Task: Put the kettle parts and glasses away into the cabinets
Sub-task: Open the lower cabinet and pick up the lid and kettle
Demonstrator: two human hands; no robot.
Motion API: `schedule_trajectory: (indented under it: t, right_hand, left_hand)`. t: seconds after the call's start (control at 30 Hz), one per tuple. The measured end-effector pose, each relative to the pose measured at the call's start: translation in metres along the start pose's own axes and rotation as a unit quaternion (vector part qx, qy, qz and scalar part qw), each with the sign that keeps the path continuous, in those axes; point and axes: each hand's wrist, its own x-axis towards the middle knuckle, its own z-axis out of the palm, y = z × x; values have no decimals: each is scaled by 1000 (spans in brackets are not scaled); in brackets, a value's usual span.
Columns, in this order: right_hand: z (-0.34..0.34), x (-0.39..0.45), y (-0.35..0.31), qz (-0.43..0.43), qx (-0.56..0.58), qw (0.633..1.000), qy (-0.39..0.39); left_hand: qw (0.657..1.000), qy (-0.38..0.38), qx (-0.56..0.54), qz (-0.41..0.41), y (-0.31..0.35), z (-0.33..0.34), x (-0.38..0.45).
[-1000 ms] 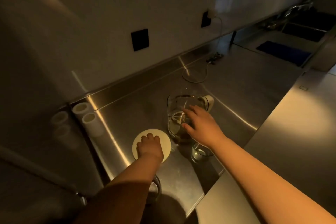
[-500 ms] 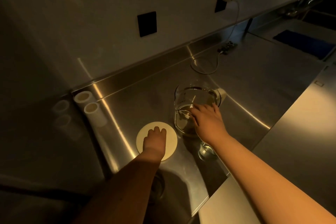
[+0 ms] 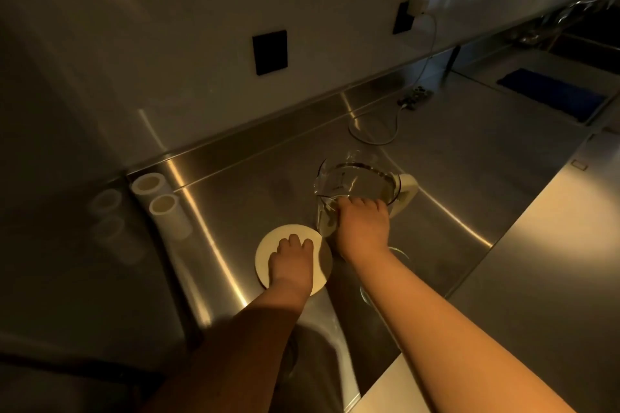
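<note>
A glass kettle jug (image 3: pixel 355 178) with a cream handle (image 3: pixel 407 191) stands upright on the steel counter (image 3: pixel 453 161). My right hand (image 3: pixel 362 228) grips its near rim, fingers hooked over the edge into the jug. To the left lies a round cream kettle disc (image 3: pixel 268 245). My left hand (image 3: pixel 290 261) sits on top of it with bent fingers; what they hold beneath is hidden. A drinking glass (image 3: pixel 399 253) stands partly hidden under my right forearm. Another glass (image 3: pixel 292 352) shows dimly beside my left forearm.
Two white tubes (image 3: pixel 161 201) lie at the counter's left end against a steel side panel. A loose cable (image 3: pixel 375 134) loops behind the jug, up to a wall plug. A blue cloth (image 3: pixel 550 94) lies far right. A lit steel surface (image 3: pixel 536 261) runs along the right.
My right hand came down from over the jug's mouth and closed on its near rim. My left hand stayed on the cream disc. The view shifted slightly.
</note>
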Motion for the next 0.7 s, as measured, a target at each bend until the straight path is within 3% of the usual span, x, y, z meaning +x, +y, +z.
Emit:
schedule_trajectory:
  t: [0.2, 0.4, 0.7]
  right_hand:
    - [-5, 10, 31, -136, 111, 984, -1]
    - [-14, 15, 75, -197, 30, 979, -32]
    - [-3, 31, 32, -55, -51, 997, -15]
  left_hand:
    - [1000, -1, -6, -10, 1, -4, 2]
    - [1000, -8, -4, -14, 0, -4, 3]
    - [1000, -3, -12, -12, 2, -9, 3]
